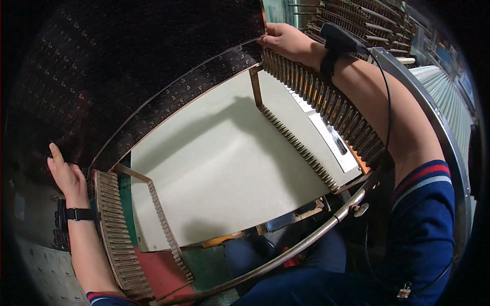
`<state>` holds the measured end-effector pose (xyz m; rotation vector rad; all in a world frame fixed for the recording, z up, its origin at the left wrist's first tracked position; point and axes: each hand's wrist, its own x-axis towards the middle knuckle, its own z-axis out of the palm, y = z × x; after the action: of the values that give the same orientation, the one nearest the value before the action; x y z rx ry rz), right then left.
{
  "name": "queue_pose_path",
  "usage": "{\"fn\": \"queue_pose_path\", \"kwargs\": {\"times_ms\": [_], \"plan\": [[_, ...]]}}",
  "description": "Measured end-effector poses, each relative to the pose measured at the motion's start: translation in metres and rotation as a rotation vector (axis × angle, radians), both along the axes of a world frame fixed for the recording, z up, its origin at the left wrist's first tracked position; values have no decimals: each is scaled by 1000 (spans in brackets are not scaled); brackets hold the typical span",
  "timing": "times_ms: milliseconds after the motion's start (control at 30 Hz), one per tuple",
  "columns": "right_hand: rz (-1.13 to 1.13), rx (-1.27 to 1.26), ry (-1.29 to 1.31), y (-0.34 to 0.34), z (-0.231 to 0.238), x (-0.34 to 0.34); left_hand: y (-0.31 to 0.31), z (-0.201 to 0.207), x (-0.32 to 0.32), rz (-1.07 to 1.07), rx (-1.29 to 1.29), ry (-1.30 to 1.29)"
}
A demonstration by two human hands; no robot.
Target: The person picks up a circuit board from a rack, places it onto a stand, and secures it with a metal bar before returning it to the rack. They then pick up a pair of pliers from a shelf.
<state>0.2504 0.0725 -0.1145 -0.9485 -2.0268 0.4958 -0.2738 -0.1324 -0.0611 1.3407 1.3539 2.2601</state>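
Observation:
A large dark panel [153,56] with rows of small marks fills the upper left. Part of a second dark sheet [173,94] shows below its curved near edge. My right hand [290,42] is closed on the panel's right edge, thumb and fingers pinching near the corner. At the left edge is my left hand [69,178], one finger stretched along the dark surface and the others curled against the edge; dim light hides part of this grip. Slotted rack sides, the left one [120,234] and the right one [324,102], lie beneath my forearms.
A pale board [219,168] lies under the rack frame, with thin toothed bars [301,148] over it. A curved metal tube [306,245] crosses in front of my body. More slotted racks [367,23] stand at the upper right, beside a metal rail [439,112].

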Motion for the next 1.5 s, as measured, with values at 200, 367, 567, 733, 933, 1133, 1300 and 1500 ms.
{"fn": "queue_pose_path", "kwargs": {"times_ms": [200, 367, 567, 733, 933, 1133, 1300, 1500], "plan": [[-101, 22, -70, -24, 7, -1, -3, 0, 9, 133, -26, -17], [-173, 43, -124, -26, 12, -4, -4, 1, 15, 155, -53, 0], [-221, 75, -40, -18, 4, -10, -3, -1, 7, 136, -55, -22], [-230, 111, -94, -7, 4, -8, 6, -13, 5, 100, -35, -71], [-189, 31, -154, 1, -3, -3, 6, -19, 3, -60, -51, -28], [-273, 11, -161, -7, -2, -12, 5, -19, -1, -63, -48, -38], [-299, -73, -72, -11, 3, -14, 4, -15, 8, -99, 3, -39], [-331, 1, -99, -18, 2, -11, 1, -15, 10, -153, -17, -76]]}}
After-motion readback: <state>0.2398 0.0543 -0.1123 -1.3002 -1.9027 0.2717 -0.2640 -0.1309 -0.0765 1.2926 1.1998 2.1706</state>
